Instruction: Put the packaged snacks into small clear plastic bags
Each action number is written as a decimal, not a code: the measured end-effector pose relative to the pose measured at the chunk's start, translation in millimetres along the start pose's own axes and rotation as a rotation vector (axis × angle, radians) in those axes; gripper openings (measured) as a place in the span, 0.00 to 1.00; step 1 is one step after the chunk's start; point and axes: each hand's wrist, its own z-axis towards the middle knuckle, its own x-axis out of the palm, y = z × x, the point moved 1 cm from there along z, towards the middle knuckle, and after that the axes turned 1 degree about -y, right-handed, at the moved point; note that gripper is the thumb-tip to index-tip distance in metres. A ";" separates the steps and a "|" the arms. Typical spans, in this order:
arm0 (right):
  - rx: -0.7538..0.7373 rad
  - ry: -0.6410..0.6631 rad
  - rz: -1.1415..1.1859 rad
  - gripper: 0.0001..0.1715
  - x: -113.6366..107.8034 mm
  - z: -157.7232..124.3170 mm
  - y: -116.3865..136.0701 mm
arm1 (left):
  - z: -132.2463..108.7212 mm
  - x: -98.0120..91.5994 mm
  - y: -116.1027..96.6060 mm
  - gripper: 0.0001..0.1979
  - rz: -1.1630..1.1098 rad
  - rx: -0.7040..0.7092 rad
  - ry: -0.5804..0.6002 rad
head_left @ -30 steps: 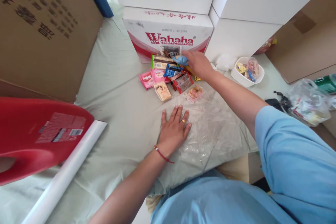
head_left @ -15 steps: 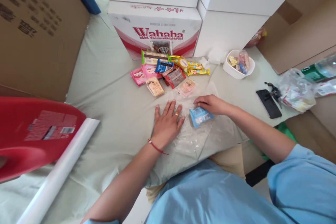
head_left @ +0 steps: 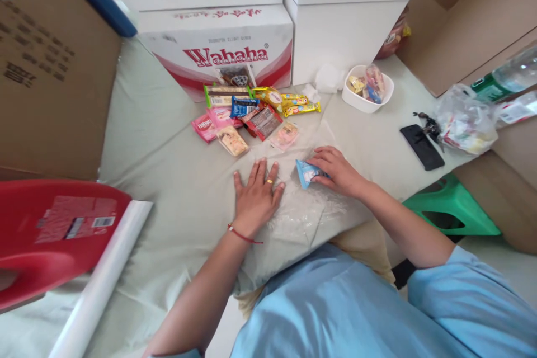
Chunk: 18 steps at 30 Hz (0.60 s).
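Observation:
My left hand (head_left: 257,193) lies flat with its fingers spread on the cloth-covered table, at the left edge of a clear plastic bag (head_left: 297,215). Over the bag's upper right part, my right hand (head_left: 338,170) grips a small light-blue snack packet (head_left: 307,173) between thumb and fingers, covering its right half. Beyond both hands lies a pile of wrapped snacks: a pink packet (head_left: 205,126), a dark blue packet (head_left: 244,107), a red-brown packet (head_left: 264,122) and yellow packets (head_left: 300,106). Nearer to me are a clear-wrapped cracker (head_left: 232,141) and a pinkish wrapped snack (head_left: 285,135).
A white Wahaha carton (head_left: 226,50) stands behind the snacks. Toward the right are a white bowl (head_left: 356,102) of snacks, a black phone (head_left: 422,147), keys and a plastic bag (head_left: 467,123). A red jug (head_left: 62,235) and a white roll (head_left: 104,274) lie left.
My right hand has closed further around the light-blue packet, which is turned and more covered. My left hand stays flat on the table. The whole view has shifted slightly.

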 end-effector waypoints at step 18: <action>0.040 -0.042 0.172 0.28 -23.4 -123.6 9.9 | -71.1 -23.6 15.5 0.27 -0.284 0.509 0.072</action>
